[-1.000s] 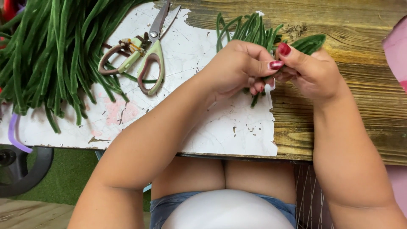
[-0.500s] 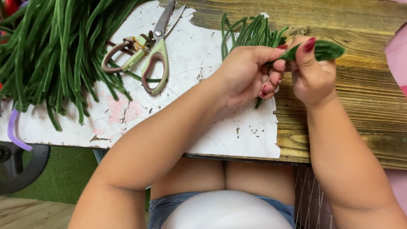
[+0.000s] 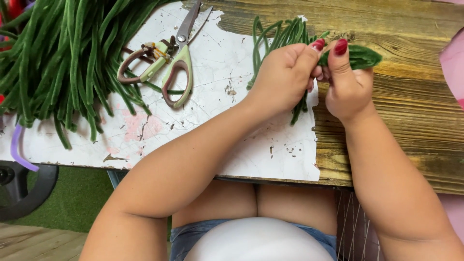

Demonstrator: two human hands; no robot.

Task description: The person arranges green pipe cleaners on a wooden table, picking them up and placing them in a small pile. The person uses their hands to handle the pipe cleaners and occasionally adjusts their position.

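Both hands raised slightly since a second ago. Left hand (image 3: 282,77) grip closed round small bean bundle (image 3: 278,36) over table (image 3: 411,111). Right hand (image 3: 348,84) pinching green leaf (image 3: 360,57), now pulled clear, flat. Scissors (image 3: 169,63) idle beside big bean pile (image 3: 63,58).

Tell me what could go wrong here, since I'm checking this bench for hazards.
1. The grey-bladed scissors with pale green handles lie with blades parted beside the left forearm; a sweep of that arm might catch them.
2. The big heap of long green beans reaches the edge of the peeling white board, so pods may slide off.
3. The left hand and right hand pinch one dark green pod; it might snap unevenly.
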